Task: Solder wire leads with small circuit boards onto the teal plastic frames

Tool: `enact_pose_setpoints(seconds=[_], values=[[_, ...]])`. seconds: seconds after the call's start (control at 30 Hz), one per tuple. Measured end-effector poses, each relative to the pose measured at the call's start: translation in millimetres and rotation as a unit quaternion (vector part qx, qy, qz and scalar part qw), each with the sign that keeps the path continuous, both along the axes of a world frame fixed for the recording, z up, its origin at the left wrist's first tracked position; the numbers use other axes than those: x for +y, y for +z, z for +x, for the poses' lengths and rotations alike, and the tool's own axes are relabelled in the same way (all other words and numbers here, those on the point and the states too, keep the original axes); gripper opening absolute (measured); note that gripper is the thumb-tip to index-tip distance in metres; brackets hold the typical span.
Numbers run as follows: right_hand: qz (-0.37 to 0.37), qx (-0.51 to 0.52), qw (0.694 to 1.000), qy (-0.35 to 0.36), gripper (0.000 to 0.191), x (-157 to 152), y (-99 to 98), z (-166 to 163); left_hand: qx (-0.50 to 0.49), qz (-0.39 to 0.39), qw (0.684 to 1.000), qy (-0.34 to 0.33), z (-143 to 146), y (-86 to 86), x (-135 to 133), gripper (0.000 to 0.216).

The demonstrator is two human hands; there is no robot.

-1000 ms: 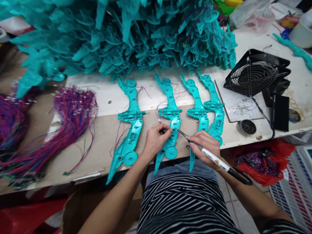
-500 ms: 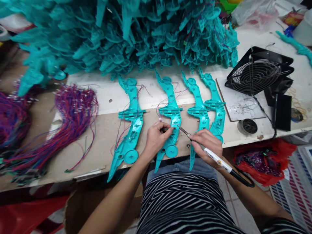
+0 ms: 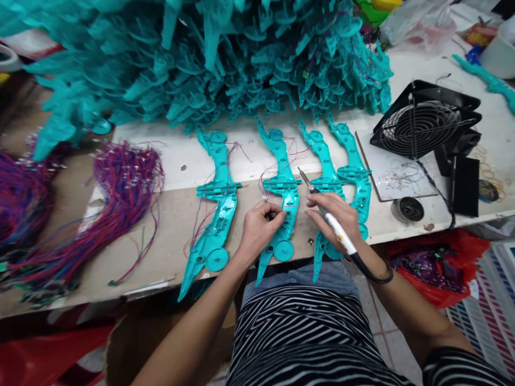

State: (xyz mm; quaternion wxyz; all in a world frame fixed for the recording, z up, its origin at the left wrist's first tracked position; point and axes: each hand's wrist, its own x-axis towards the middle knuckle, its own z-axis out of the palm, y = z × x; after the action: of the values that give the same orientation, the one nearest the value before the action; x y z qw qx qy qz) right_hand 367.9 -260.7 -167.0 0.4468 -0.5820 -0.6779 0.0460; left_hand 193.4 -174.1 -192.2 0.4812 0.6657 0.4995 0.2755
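Several turquoise plastic shell halves lie in a row on the table. My left hand (image 3: 261,225) rests at the second shell half from the left (image 3: 280,166), thumb and forefinger pinched on a thin wire (image 3: 290,206) that crosses it. My right hand (image 3: 340,214) grips a soldering iron (image 3: 337,227) with a white handle, its metal tip pointing up and left, apart from the shell. Red and blue wires run loosely over the leftmost shell half (image 3: 219,214) and the second one. My fingertips partly hide the spot where the wire ends.
A tall heap of turquoise shells (image 3: 201,75) fills the back. Bundles of red and blue wires (image 3: 129,177) lie at left. At right are a black fan (image 3: 422,120), a board with wire scraps (image 3: 406,174), a small round tin (image 3: 408,210) and a red bag (image 3: 478,252).
My right hand has drawn the soldering iron up and away from the second shell half, its tip now beyond the shell's middle. My left hand stays in place.
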Motion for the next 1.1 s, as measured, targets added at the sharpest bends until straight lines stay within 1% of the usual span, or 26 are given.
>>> enact_pose_setpoints(seconds=[0.1,0.23,0.3,0.37,0.4,0.47,0.53,0.57,0.63,0.7,0.77,0.8,0.87,0.97,1.03,1.1], values=[[-0.014,-0.019,1.0,0.02,0.034,15.3,-1.5,-6.2,0.007,0.008,1.0,-0.009,-0.9,-3.0,0.9,0.012],[-0.011,-0.019,0.999,0.035,0.031,25.2,-6.8,-12.9,0.015,0.022,0.999,-0.025,-3.0,-8.8,2.2,0.009],[0.0,-0.023,0.999,0.037,0.03,26.8,-8.9,-14.7,0.016,0.042,0.998,-0.04,-5.4,-10.0,1.4,0.008],[0.016,-0.028,0.999,0.038,0.03,26.7,-9.9,-16.2,0.017,0.101,0.994,-0.043,-9.4,-7.6,-1.3,0.018],[0.022,-0.031,0.999,0.039,0.029,26.0,-10.1,-17.1,0.026,0.146,0.988,-0.039,-11.9,-4.8,-3.5,0.026],[0.02,-0.034,0.998,0.045,0.029,23.8,-9.9,-19.6,0.063,0.245,0.967,-0.021,-17.2,2.8,-8.9,0.037],[0.008,-0.028,0.998,0.06,0.029,21.0,-9.6,-23.0,0.111,0.315,0.942,-0.005,-22.1,10.7,-14.7,0.037],[0.003,-0.023,0.997,0.068,0.029,19.7,-9.5,-25.0,0.128,0.336,0.933,-0.003,-24.0,13.9,-17.2,0.034],[0.003,-0.013,0.997,0.08,0.029,17.8,-9.6,-29.3,0.136,0.354,0.925,-0.017,-27.0,17.5,-20.9,0.027],[0.007,-0.009,0.996,0.087,0.029,17.1,-10.0,-33.3,0.118,0.347,0.929,-0.056,-29.1,17.8,-22.3,0.018],[0.008,-0.008,0.996,0.091,0.029,17.2,-10.2,-36.1,0.09,0.311,0.942,-0.091,-30.7,15.6,-21.9,0.011],[0.007,-0.006,0.995,0.095,0.029,17.2,-10.1,-36.7,0.075,0.285,0.95,-0.1,-31.5,14.0,-21.2,0.011],[0.005,-0.003,0.995,0.098,0.028,16.1,-9.0,-35.8,0.045,0.229,0.967,-0.098,-32.6,9.7,-19.6,0.013],[0.007,0.005,0.996,0.09,0.028,8.4,-4.5,-29.1,0.012,0.158,0.985,-0.074,-32.9,1.6,-17.6,0.01],[0.011,0.02,0.997,0.079,0.028,-1.3,-0.1,-23.5,0.003,0.125,0.99,-0.06,-32.1,-3.8,-17.0,0.008],[0.012,0.04,0.996,0.073,0.021,-12.4,4.2,-19.6,0.001,0.107,0.993,-0.053,-30.8,-7.7,-17.0,0.008]])
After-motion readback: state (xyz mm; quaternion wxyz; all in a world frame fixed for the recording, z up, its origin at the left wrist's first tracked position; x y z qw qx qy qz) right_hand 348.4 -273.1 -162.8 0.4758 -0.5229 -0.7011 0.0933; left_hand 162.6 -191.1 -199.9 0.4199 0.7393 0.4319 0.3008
